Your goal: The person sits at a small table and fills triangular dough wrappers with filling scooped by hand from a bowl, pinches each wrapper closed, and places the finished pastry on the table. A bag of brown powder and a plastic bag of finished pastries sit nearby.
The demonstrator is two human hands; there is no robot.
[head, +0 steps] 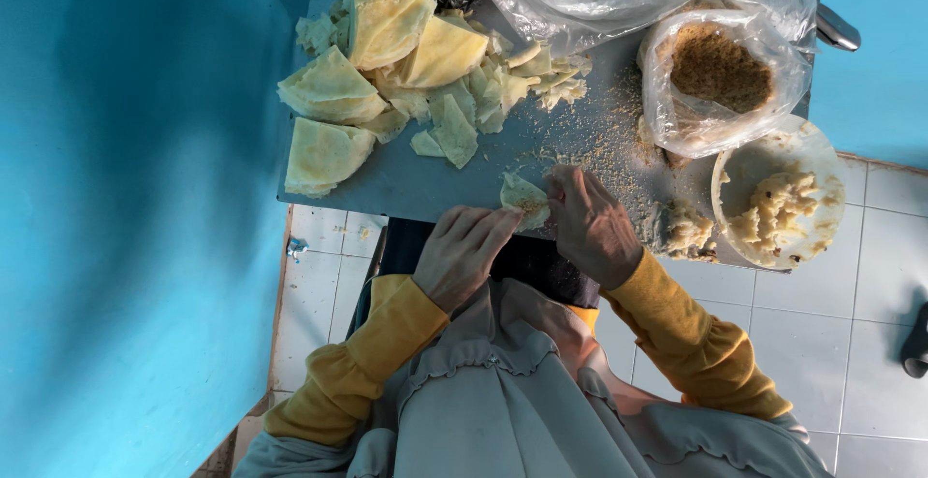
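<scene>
Fingers point(559, 191) of right hand point(592, 229) pinched on small filled wrapper piece point(523, 198) at near tabletop point(406, 183) edge; left hand point(462, 251) fingers curled together, touching it from the near-left. Far left: pile of yellow wrapper sheets point(387, 62). Far right: clear bag of brown crumbs point(720, 72). Right: white bowl point(822, 164) of pale mash, just beside the bag.

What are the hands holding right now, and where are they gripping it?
Both hands, left hand and right hand, pinch a small folded pastry piece by its edges.
</scene>
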